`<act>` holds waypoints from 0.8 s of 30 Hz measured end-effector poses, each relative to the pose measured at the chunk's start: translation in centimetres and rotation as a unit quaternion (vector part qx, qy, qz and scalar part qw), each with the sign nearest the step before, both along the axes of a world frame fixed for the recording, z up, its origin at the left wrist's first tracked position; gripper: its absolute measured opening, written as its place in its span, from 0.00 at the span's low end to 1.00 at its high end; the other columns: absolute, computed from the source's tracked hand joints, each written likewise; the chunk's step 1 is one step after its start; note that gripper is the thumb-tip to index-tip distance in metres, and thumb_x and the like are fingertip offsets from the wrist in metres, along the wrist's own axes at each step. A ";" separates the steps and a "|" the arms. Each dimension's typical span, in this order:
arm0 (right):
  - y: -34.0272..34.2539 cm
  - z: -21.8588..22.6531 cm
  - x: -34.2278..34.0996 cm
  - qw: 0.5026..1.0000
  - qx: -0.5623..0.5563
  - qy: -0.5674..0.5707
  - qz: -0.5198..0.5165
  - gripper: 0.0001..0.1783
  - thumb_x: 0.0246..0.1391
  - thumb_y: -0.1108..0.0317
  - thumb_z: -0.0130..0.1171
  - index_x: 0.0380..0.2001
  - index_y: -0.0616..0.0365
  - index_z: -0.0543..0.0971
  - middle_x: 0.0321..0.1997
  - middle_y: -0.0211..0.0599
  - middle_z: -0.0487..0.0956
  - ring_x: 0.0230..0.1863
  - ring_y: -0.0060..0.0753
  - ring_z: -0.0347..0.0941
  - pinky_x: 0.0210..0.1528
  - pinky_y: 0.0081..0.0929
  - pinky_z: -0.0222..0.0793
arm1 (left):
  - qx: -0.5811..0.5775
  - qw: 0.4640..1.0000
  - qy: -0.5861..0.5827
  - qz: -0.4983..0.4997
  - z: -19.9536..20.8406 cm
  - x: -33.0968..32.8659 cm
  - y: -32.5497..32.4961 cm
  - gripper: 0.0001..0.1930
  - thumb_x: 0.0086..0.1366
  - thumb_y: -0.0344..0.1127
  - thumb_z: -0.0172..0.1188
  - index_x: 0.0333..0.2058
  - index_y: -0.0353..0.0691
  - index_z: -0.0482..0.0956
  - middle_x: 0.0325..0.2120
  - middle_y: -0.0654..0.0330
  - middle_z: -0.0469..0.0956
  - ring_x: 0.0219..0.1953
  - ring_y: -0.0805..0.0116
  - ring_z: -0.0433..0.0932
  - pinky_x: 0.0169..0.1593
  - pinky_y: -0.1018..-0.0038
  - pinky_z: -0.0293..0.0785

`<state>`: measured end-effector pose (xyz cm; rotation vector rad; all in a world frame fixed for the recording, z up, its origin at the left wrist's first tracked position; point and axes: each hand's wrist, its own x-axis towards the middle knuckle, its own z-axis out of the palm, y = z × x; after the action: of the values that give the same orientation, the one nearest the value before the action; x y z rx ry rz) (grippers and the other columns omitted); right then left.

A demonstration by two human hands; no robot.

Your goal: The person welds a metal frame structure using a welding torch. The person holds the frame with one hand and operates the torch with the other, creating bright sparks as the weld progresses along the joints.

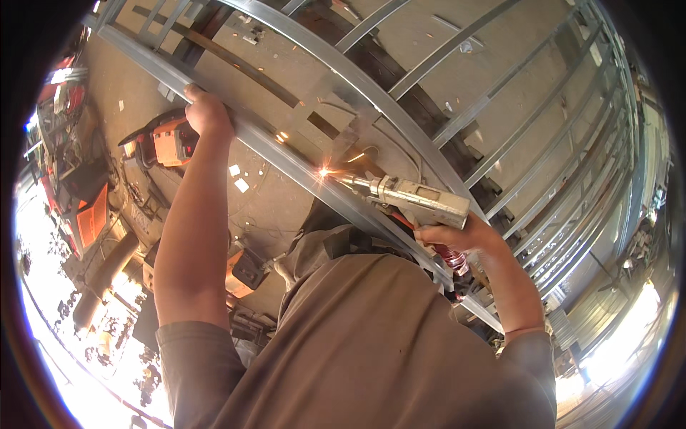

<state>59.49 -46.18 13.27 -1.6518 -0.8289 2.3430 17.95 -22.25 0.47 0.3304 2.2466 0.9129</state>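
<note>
My left hand (207,116) is closed around a long grey metal rail (268,146) that slants from the upper left to the lower right. In my right hand (461,234) is a gun-shaped power tool (425,200) with a worn whitish body and a narrow metal nose. Its tip meets the rail to the right of my left hand, in a bright orange burst of sparks (324,172). The glare hides the exact contact point. A reddish coil (454,261) hangs below my right hand.
The rail belongs to a large metal frame with a curved beam (357,79) and several crossbars (493,107) to the right. An orange-and-black machine (171,143) stands on the floor near my left forearm. Another orange unit (244,273) and cluttered equipment (89,207) lie at left.
</note>
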 end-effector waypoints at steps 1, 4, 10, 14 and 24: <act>-0.4 0.4 0.3 1.000 0.006 -0.019 -0.004 0.25 0.57 0.69 0.72 0.57 0.58 0.81 0.44 0.31 0.84 0.43 0.24 0.79 0.47 0.28 0.79 | -0.002 0.997 0.075 -0.022 -0.2 -0.3 0.3 0.41 0.76 0.64 0.44 0.56 0.24 0.80 0.46 0.40 0.85 0.45 0.49 0.87 0.47 0.56 0.82; -2.0 2.4 1.8 0.995 0.047 0.003 -0.084 0.20 0.55 0.72 0.72 0.51 0.61 0.82 0.41 0.31 0.84 0.42 0.24 0.79 0.44 0.27 0.79 | 0.017 0.997 0.080 0.001 -0.8 -0.4 0.7 0.42 0.76 0.66 0.45 0.51 0.22 0.82 0.37 0.44 0.87 0.33 0.49 0.86 0.35 0.56 0.82; -9.4 8.1 3.2 0.965 0.112 -0.176 -0.160 0.20 0.55 0.73 0.71 0.51 0.60 0.81 0.43 0.30 0.84 0.45 0.24 0.79 0.48 0.28 0.77 | 0.004 0.996 -0.079 0.035 -1.4 -1.7 0.8 0.36 0.74 0.69 0.52 0.53 0.37 0.82 0.39 0.57 0.87 0.33 0.59 0.85 0.32 0.67 0.83; -16.4 12.0 2.9 0.905 0.130 -0.320 -0.248 0.23 0.56 0.75 0.70 0.55 0.57 0.78 0.48 0.28 0.83 0.48 0.22 0.78 0.49 0.27 0.76 | 0.071 0.996 -0.054 -0.018 -2.0 -2.3 1.1 0.40 0.74 0.68 0.48 0.62 0.33 0.78 0.56 0.54 0.82 0.52 0.56 0.82 0.55 0.60 0.79; -26.9 27.9 7.9 0.805 0.099 -0.475 -0.341 0.15 0.57 0.79 0.66 0.49 0.61 0.81 0.36 0.28 0.83 0.37 0.20 0.80 0.39 0.23 0.79 | 0.132 0.966 -0.201 -0.091 -0.2 -0.8 -7.1 0.39 0.76 0.70 0.42 0.70 0.47 0.70 0.69 0.60 0.71 0.62 0.55 0.74 0.62 0.60 0.72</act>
<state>67.38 -73.07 41.18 -2.4545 -0.4067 0.8523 17.12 -29.35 0.31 0.4211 1.6996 1.0752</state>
